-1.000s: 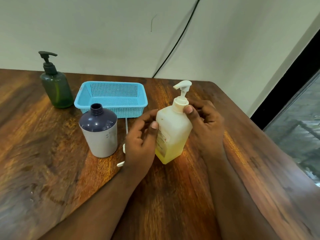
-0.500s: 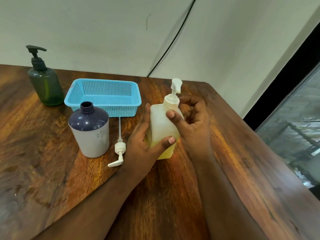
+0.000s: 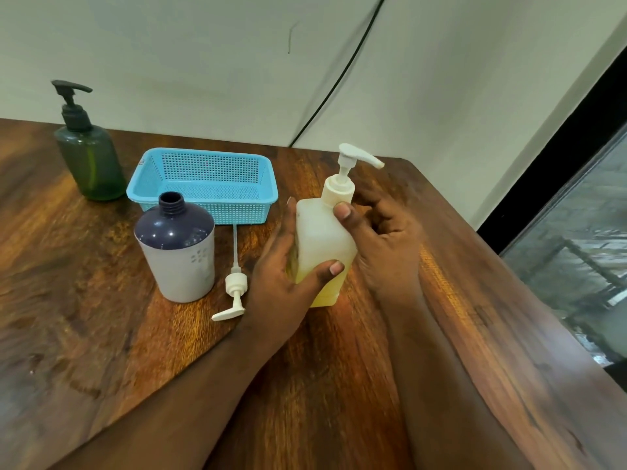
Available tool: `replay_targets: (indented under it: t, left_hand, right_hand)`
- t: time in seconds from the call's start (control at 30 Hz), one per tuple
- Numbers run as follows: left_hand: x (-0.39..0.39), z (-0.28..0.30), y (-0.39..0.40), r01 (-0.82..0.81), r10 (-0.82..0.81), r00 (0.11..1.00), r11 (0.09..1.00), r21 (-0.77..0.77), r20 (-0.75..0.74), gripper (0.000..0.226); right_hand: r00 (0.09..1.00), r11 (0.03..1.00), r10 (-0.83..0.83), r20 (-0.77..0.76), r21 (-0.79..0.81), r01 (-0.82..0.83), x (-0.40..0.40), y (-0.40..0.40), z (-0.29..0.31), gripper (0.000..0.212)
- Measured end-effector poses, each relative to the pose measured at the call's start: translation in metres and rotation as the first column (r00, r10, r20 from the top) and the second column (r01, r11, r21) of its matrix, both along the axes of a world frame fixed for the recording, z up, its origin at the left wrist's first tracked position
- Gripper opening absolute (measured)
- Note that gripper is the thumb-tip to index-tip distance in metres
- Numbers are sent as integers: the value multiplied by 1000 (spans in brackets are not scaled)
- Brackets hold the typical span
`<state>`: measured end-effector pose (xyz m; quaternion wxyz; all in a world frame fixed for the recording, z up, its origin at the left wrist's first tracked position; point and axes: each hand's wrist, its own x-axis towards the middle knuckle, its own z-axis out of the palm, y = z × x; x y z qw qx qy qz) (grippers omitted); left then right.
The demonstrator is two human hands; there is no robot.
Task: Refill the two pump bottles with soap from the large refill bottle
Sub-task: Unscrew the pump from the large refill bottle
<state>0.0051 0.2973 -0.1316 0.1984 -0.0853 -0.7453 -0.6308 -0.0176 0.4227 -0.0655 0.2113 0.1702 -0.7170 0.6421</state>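
Centrally, one pale refill bottle (image 3: 320, 245) with yellowish soap in its lower part stands upright on the wooden surface (image 3: 84, 334), its white pump head (image 3: 353, 157) seated on the neck with the spout pointing right. The left hand (image 3: 285, 279) wraps the bottle's lower body, thumb across the front and fingers behind the left side. The right hand (image 3: 383, 239) sits at the bottle's shoulder, its thumb pressed against the base of the pump collar and its curled fingers behind the neck, so it grips the collar.

Just left of the left hand lies one loose white pump (image 3: 234, 283), flat on the surface, its dip tube pointing toward the far side. Beside that stands one grey bottle with a dark navy top (image 3: 176, 249), neck open and uncapped. Farther back and to the left stands one dark green pump bottle (image 3: 91, 161) with its black pump fitted. That makes three bottles and two pumps, plus one blue mesh basket (image 3: 203, 181) between the green bottle and the refill bottle, near the wall.

The surface's right edge runs diagonally close past the right forearm; the far edge meets the wall just behind the basket. Open wood spreads across the near left and in front of both forearms.
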Motion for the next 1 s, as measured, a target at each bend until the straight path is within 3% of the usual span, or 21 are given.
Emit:
replay_targets:
  t: [0.13,0.3,0.5,0.77,0.9,1.0]
  left_hand:
    - [0,1,1,9,-9,1000,1000,-6,-10,99]
    - [1,1,1,-9,8,1000,1000,-23,-11,99]
    - [0,0,0,-10,10,1000,1000,-30,-8,97]
    - [2,3,0,-6,6,1000,999,-38,-4,92]
    - [0,0,-1,2,-2,1000,1000,-27,-5,97]
    - [0,2,-1,-2,4,1000,998,-57,26,103]
  right_hand:
    - [1000,998,-30,-1,-61,30,2,-4,1,41]
    - [1000,994,26,2,-110,-25,-2,-3,3,34]
    - [999,999,42,18,-10,-42,-8,-1,17,31]
    - [986,999,-33,-163,30,39,-3,10,46,38]
    - [995,954,80,52,287,-92,-6,17,58,35]
    - [995,991,82,48,103,-87,-6,21,72,33]
